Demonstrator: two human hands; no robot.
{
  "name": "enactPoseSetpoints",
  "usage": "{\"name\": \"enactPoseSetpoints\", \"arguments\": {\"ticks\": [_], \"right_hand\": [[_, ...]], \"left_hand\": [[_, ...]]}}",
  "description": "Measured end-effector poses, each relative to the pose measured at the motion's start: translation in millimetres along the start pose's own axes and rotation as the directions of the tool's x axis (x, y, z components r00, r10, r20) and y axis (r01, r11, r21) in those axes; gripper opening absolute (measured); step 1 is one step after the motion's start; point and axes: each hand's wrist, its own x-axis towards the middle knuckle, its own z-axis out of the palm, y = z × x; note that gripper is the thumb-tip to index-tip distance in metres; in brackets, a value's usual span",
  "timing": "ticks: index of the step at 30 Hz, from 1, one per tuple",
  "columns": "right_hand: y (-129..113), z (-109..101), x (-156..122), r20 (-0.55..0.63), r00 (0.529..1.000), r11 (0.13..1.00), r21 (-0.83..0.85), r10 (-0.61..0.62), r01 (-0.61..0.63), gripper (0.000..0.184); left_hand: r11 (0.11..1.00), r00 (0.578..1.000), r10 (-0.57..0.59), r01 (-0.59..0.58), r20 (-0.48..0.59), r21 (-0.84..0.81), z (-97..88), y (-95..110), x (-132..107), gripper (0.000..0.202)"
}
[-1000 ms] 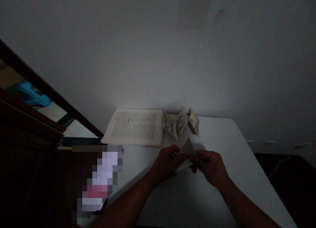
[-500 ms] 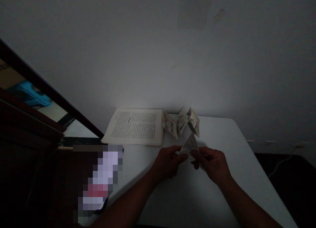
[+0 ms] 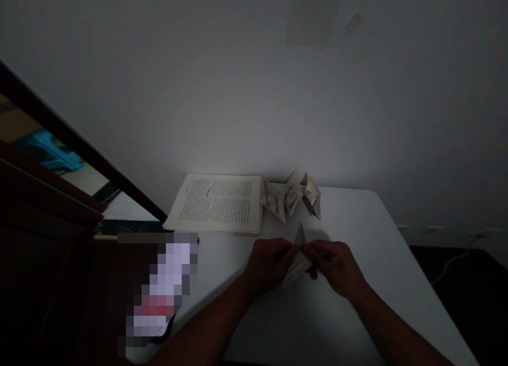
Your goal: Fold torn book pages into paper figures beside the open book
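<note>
Both my hands meet over the middle of a white table (image 3: 357,313) in dim light. My left hand (image 3: 266,264) and my right hand (image 3: 332,265) each pinch a small folded piece of printed paper (image 3: 298,252) between them. Its narrow tip points up between my fingers, and a lower flap slants down toward the table. Behind my hands, three finished folded paper pieces (image 3: 292,199) stand in a row near the wall.
An open book (image 3: 216,203) with printed pages lies at the table's back left. A dark wooden frame (image 3: 79,149) slants along the left side. A blurred-out patch (image 3: 161,292) sits at the table's left edge. A pale wall stands behind the table.
The folded paper has turned edge-on and dropped lower between my hands. My hands have drawn closer together and come down a little toward the table.
</note>
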Motion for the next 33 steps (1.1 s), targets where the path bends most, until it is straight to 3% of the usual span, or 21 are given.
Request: {"name": "enactPoseSetpoints", "arguments": {"ticks": [5,9,16,21,30,33], "right_hand": [[-4,2,-2,0.007,0.999,0.998,-0.045,-0.046,0.046,0.039],[-7,0,-2,-0.010,0.998,0.997,-0.060,-0.056,0.055,0.038],[-5,-2,0,0.056,0.998,0.998,-0.056,-0.029,0.032,0.037],[1,-2,2,-0.052,0.999,0.999,-0.041,0.006,-0.008,0.029],[7,-1,2,-0.093,0.995,0.997,0.070,0.036,-0.030,0.028],[7,-1,3,-0.081,0.995,0.994,0.104,0.055,-0.046,0.026]], "left_hand": [[1.000,0.998,-0.026,0.026,-0.058,0.001,1.3,-1,0,0.033],[0.999,1.000,-0.009,0.008,-0.024,-0.033,0.4,1,0,0.031],[0.975,0.990,-0.139,0.141,0.021,-0.172,2.5,0,4,0.040],[0.983,0.992,-0.113,0.120,0.060,-0.138,2.0,-3,4,0.041],[0.979,0.987,-0.095,0.116,0.127,-0.169,-0.9,0,4,0.043],[0.960,0.985,-0.142,0.162,0.103,-0.228,-0.6,2,5,0.034]]}}
